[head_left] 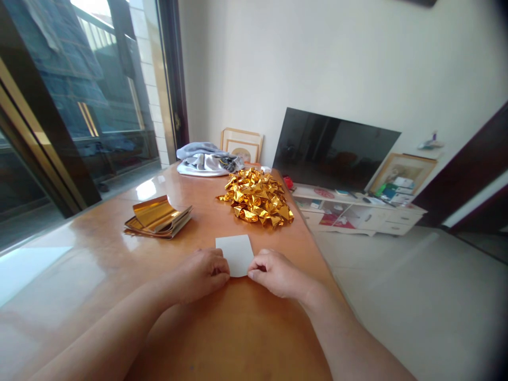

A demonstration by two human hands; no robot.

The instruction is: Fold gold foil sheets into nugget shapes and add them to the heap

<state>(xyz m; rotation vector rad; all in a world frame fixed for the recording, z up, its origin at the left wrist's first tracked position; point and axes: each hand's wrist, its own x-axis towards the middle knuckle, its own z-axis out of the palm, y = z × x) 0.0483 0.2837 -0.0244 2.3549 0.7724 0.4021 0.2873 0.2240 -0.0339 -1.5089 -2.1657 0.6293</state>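
Observation:
A small square sheet of paper (237, 255), white side up, lies on the glossy wooden table (230, 328) in front of me. My left hand (204, 272) pinches its near left edge, fingers curled. At the near right corner, my right hand (275, 272) grips the same sheet between thumb and fingers. Beyond it rises a heap of folded gold foil paper pieces (257, 198). To the left sits a stack of gold foil paper sheets (159, 217), the top ones curling upward.
Bundled grey-white cloth (206, 160) and a framed picture (242, 145) are at the table's far end. Right of the table stand a large television (333, 151) and a low white cabinet (357, 211). A glass sliding door (99, 95) is on the left.

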